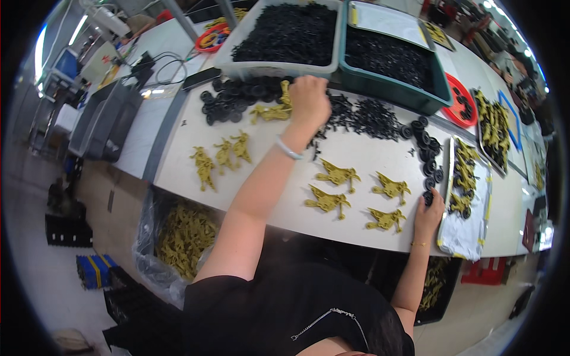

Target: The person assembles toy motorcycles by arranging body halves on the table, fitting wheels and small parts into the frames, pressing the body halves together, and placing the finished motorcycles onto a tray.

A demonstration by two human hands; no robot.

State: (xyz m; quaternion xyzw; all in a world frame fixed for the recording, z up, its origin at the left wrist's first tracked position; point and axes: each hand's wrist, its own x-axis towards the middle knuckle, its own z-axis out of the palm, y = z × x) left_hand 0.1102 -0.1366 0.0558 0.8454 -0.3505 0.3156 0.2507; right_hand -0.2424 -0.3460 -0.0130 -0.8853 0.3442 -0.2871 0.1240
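Right hand [430, 215]: fingers curled, thumb and fingertips about a black wheel [428, 198] at the near end of the wheel column; whether it is gripped, we cannot tell.

Left hand [310, 99]: rounded, back upward, over the far part of the surface [291, 196]; fingertips hidden, so we cannot tell what they hold. Just beside it, to the left, lie yellow pieces [270, 113].

Laid out: four yellow figures [337, 174] towards the near edge of the surface, spaced apart, facing alike; we make out no black wheel on them and judge them unfinished. Three yellow castings [203, 166] nearer the left edge, likewise.

Loose stock: wheel pile [237, 98], towards the far left corner; heap of small black parts [374, 118], along the far edge; wheel column [424, 145], towards the right edge.

Silver tray [460, 234], at the right edge: a row of yellow items [465, 172] at its left side, some dark parts among them; perhaps further along, we judge. Its near end is bare.

Outward: translucent bin [261, 72] and green bin [404, 98], both well stocked with black parts; red dish [466, 123] with wheels; second tray [497, 166], well covered in yellow pieces. Below the left, a bagged bin [148, 249] of yellow parts. Much appears left to do.
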